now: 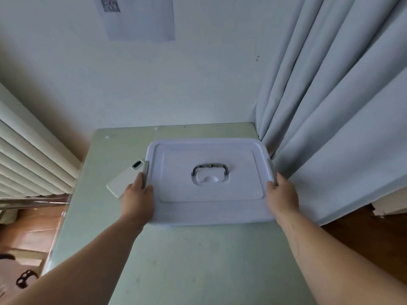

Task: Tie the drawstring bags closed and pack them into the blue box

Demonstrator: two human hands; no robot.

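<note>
A pale blue plastic box (209, 208) with its lid on rests toward the far right of a green table (187, 260). A grey carry handle (210, 169) lies folded flat in the middle of the lid. Grey side latches sit at the lid's left edge (145, 170) and right edge (272, 170). My left hand (137, 198) grips the box's left side, fingers by the left latch. My right hand (283, 197) grips the right side, fingers by the right latch. No drawstring bags are in view.
A white phone (125, 178) lies face down on the table, just left of the box and partly under my left hand. Grey curtains (330, 128) hang close against the box's right side. A wall stands behind the table; a radiator is at left.
</note>
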